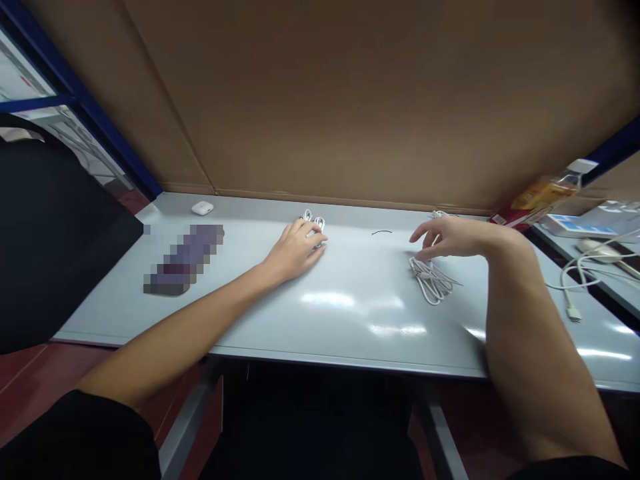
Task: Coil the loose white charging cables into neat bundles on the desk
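On table (350, 313) | left hand (295, 250) fingers rest on earphones (314, 220) | right hand (450, 239) fingers spread above cable (431, 280)

On a pale grey table (350, 313) backed by a brown cardboard wall (380, 93), the left hand (295, 250) lies palm down, its fingertips touching a small coil of white cable (314, 220). The right hand (450, 239) hovers with fingers spread just above a second bundle of white cable (431, 280). A small white case (203, 208) sits near the far left corner, and a short black band (382, 232) lies between the hands.
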The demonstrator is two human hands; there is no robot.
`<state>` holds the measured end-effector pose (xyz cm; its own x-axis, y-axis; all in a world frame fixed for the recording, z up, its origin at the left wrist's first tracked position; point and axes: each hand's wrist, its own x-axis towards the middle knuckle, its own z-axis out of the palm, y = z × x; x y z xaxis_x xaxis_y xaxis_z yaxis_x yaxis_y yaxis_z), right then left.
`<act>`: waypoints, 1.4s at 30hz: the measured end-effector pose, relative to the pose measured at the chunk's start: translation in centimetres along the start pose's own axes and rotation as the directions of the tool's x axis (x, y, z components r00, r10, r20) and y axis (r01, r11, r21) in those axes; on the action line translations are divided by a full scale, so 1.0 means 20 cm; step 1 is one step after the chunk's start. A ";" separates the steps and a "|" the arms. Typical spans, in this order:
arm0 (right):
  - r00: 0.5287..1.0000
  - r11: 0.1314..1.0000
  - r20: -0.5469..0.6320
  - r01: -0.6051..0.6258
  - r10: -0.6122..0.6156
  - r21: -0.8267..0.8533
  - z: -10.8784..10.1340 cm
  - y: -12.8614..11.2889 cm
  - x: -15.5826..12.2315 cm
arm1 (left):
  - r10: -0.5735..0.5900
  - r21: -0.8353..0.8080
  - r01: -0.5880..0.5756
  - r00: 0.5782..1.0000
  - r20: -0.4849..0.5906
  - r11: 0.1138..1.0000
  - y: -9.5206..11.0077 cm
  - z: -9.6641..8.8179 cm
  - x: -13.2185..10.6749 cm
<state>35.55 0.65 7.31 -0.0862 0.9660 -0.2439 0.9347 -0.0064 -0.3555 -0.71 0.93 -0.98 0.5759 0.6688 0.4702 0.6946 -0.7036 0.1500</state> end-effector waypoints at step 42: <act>0.918 0.907 -0.146 0.390 -0.369 0.161 0.29 -0.38 0.07 | 0.021 -0.713 0.098 0.988 0.156 0.694 0.27 -0.04 0.02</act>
<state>26.36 0.51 4.53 -0.3734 0.9268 0.0389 0.7583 0.3292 -0.5627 3.01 -2.78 0.71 0.6506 0.6830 0.3320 0.2309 -0.5943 0.7704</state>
